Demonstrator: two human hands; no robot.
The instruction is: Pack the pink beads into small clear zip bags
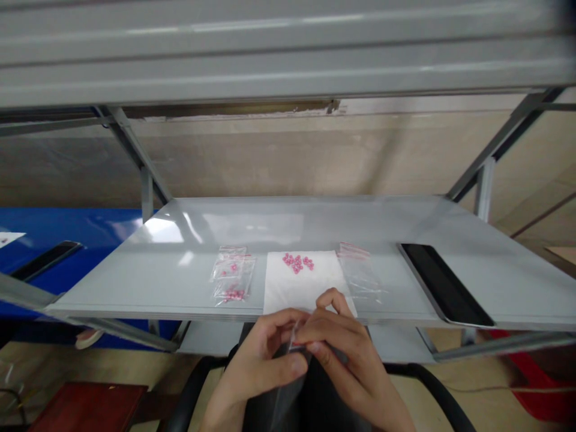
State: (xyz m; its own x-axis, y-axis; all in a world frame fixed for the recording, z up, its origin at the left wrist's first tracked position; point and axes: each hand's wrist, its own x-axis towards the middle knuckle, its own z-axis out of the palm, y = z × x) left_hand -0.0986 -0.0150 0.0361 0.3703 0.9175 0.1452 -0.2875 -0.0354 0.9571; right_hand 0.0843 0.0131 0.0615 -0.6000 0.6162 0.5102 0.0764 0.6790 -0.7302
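Note:
My left hand [265, 363] and my right hand [348, 354] meet in front of the shelf's near edge, above my lap. Between their fingers is a clear plastic bag [294, 332], mostly covered by the fingers. A trace of red shows at the right fingertips; I cannot tell whether it belongs to the bag. Just beyond the hands lies a white paper sheet [288, 294] with a loose cluster of small pink beads [297, 263] on its far part. To its left are zip bags [234, 273] with pink beads inside. Flat clear zip bags [360, 273] lie against its right side.
A dark-screened tablet [443, 282] rests at the right of the grey shelf [180, 270]. Metal struts [135, 150] rise on both sides. A second dark device [47, 261] lies on a blue surface at left. A red stool [90, 408] stands below.

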